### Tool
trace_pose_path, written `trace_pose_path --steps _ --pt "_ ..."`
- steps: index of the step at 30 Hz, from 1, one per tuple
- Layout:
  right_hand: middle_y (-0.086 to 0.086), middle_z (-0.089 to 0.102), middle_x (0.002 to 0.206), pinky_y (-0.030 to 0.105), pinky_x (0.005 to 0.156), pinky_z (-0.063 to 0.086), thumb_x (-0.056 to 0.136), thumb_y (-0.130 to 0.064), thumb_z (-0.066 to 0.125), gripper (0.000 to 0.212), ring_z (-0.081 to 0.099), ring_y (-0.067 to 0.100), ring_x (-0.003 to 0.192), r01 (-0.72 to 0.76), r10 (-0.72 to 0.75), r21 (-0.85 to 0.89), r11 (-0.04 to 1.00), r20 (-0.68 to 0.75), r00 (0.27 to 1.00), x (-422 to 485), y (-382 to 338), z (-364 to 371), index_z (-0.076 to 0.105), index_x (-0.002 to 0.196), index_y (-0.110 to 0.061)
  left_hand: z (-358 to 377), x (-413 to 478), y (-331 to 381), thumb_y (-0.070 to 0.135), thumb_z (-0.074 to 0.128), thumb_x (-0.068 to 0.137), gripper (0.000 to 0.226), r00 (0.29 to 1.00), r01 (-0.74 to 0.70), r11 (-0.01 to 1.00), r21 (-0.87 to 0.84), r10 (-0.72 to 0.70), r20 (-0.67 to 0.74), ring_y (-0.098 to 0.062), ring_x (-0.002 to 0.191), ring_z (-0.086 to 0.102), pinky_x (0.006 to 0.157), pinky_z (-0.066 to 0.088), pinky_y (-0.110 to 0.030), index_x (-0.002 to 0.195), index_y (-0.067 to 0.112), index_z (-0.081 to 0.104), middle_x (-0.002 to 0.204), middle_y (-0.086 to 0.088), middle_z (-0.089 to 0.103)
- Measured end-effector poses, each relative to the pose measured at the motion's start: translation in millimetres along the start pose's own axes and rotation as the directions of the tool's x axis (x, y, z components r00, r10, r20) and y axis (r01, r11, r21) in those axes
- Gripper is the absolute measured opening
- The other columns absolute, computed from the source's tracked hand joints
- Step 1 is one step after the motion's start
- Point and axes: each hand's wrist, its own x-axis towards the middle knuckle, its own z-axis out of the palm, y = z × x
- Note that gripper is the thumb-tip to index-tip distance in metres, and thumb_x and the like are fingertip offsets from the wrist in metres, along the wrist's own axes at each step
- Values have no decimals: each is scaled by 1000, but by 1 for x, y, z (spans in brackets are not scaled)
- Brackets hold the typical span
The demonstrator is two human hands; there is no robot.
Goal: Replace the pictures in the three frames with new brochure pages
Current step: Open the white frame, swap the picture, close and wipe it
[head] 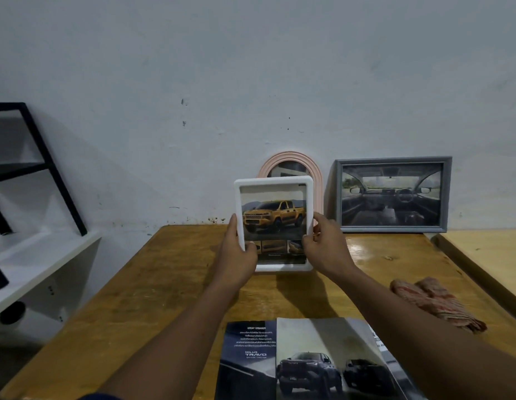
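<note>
Head view: the left hand [239,255] and right hand [323,249] are gripping the white frame [274,223] by its side edges, fingers pinching it upright above the worktop [164,284], the open brochure [306,362] lying nearer the person.

My white frame [273,223] covers the lower half of the pink arched frame [290,168], so its picture is mostly hidden. My left hand [239,252] and right hand [323,249] mask the white frame's lower side edges. Brochure [303,362] runs off the bottom edge; its small print is unreadable. Black rack [34,166] is cropped at left.
</note>
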Motion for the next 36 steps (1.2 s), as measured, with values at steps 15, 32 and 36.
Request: trace_pose_path --steps 15,32,36 --pt "5 43 146 50 105 48 92 -12 63 71 44 28 135 117 -123 85 989 66 990 114 -59 129 28 153 -25 -81 138 -30 14 57 101 82 986 20 988 151 6 -165 -27 139 45 93 43 -27 162 35 7 161 -3 36" --pt "3 56 133 31 93 49 92 -11 64 57 56 23 123 79 -74 -18 997 181 981 148 -30 181 36 141 -26 -61 191 -76 24 49 106 70 995 88 982 166 -79 -62 -28 145 36 105 39 -36 162 33 7 165 -2 27" --pt "0 57 129 35 93 52 91 -12 65 53 58 19 115 65 -61 -14 998 204 977 147 -36 178 41 136 -26 -63 192 -78 33 47 107 72 995 93 971 221 -86 -41 -27 155 16 120 23 -45 162 34 2 171 3 4"
